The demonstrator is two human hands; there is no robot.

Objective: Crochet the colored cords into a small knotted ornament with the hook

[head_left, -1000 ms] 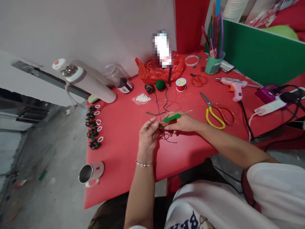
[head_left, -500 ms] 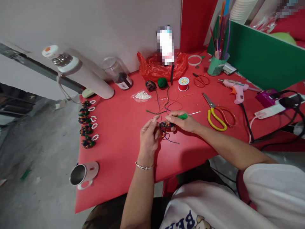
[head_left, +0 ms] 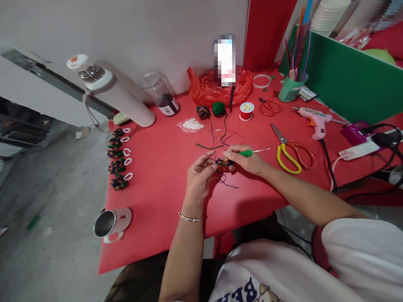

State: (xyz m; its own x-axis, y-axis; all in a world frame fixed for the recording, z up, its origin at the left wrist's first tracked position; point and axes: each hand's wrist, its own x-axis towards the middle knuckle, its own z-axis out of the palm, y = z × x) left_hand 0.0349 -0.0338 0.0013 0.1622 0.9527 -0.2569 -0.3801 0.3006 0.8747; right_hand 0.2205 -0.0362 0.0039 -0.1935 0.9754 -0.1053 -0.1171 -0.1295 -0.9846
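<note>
Between my two hands is a small piece of dark multicoloured crochet work (head_left: 224,162). My left hand (head_left: 201,172) pinches its left end between thumb and fingers. At its right end, my right hand (head_left: 241,159) grips the piece and also holds a crochet hook with a green handle (head_left: 246,153), its metal tip pointing right, away from the work. Strands of yarn run from the piece to a dark mixed ball of yarn (head_left: 203,112) and a green ball of yarn (head_left: 218,108). A loose blue yarn end (head_left: 231,186) lies below my hands.
Scissors (head_left: 288,153), a pink glue gun (head_left: 317,122), a red thread spool (head_left: 246,110) and small red snips (head_left: 269,107) lie to the right. Pearl beads (head_left: 192,124) sit behind my hands. At left are several yarn pieces with bead loops (head_left: 118,166), a mug (head_left: 111,222) and a tall bottle (head_left: 126,98).
My left thumb has shifted right and down onto the crochet work, and the fingers have curled. The right hand keeps the hook. The whole view has shifted slightly.
</note>
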